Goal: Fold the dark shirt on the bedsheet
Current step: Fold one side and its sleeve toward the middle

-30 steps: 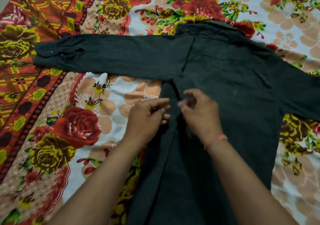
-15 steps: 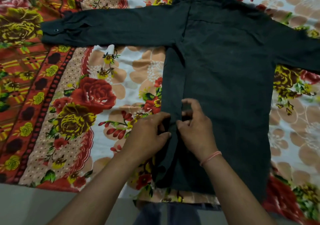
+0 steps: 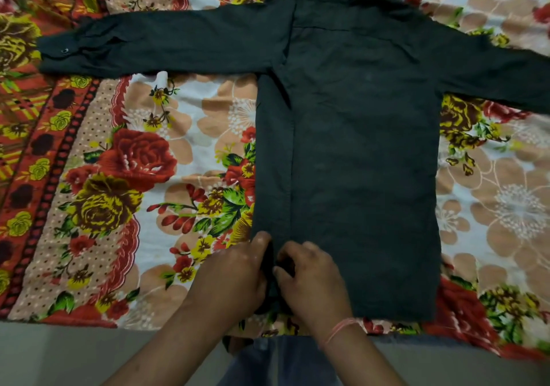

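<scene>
The dark shirt (image 3: 357,147) lies flat on the floral bedsheet (image 3: 119,177), collar at the far end, hem toward me. Its left sleeve stretches out to the left with a buttoned cuff; the right sleeve runs off the right edge. A narrow strip along the shirt's left side is turned over the body. My left hand (image 3: 235,269) and my right hand (image 3: 309,278) meet at the lower end of that strip near the hem, fingers pinching the dark cloth between them. A pink thread band circles my right wrist.
The bedsheet's near edge ends on a grey floor (image 3: 74,356) just below the hem. Blue jeans (image 3: 282,362) show between my forearms. The sheet's red patterned border (image 3: 35,147) runs along the left side.
Both hands have slid down the folded left strip from the shirt's chest level to its hem, and the view has shifted so the sheet's near edge and floor show.
</scene>
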